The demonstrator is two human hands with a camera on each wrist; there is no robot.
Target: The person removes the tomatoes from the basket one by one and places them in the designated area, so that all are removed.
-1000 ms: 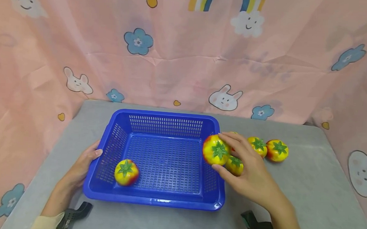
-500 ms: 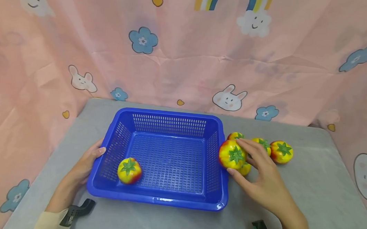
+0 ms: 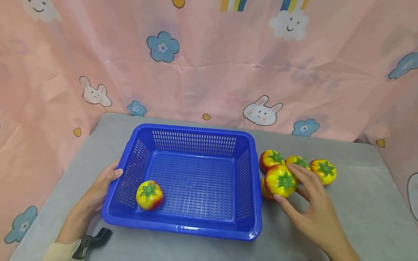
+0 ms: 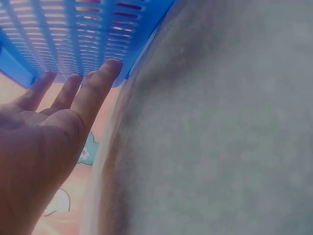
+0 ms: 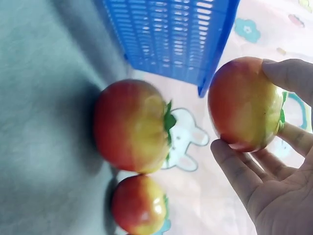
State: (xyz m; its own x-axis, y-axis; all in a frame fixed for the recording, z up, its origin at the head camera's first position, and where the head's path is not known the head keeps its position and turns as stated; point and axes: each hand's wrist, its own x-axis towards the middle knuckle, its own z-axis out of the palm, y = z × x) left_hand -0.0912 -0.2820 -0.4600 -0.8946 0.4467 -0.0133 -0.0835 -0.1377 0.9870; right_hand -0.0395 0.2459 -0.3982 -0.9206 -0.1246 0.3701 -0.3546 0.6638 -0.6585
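The red-and-yellow fruit (image 3: 280, 181) is sitting in the fingertips of the right hand (image 3: 313, 205), its green leaf cap facing up. The thumb is pressing the near side while the fingers are spanning to the far side, spread just as wide as the fruit. In the right wrist view it is hanging clear of the grey table (image 3: 363, 233). Its glossy skin is suggesting a light, stiff, imitation piece, probably not fragile but rather slippery; its widest girth is offering the surest hold, leaving the cap unpinched.

The blue basket (image 3: 207, 231) is standing to the left of the right fingertips. The left hand (image 3: 101, 186) is bracing its side, the fingers lying fairly straight against the outer wall and the thumb resting at the rim. Inside, 1 similar fruit (image 3: 150, 195) is resting to the right of the left thumb and nearer the person. Outside, 4 more are lying on the table: 1 partly hidden fruit (image 3: 265, 192) just left of the right thumb tip, 2 fruits (image 3: 269, 159) (image 3: 296, 161) beyond the right fingertips, and 1 outer fruit (image 3: 322, 172) beyond the knuckles.
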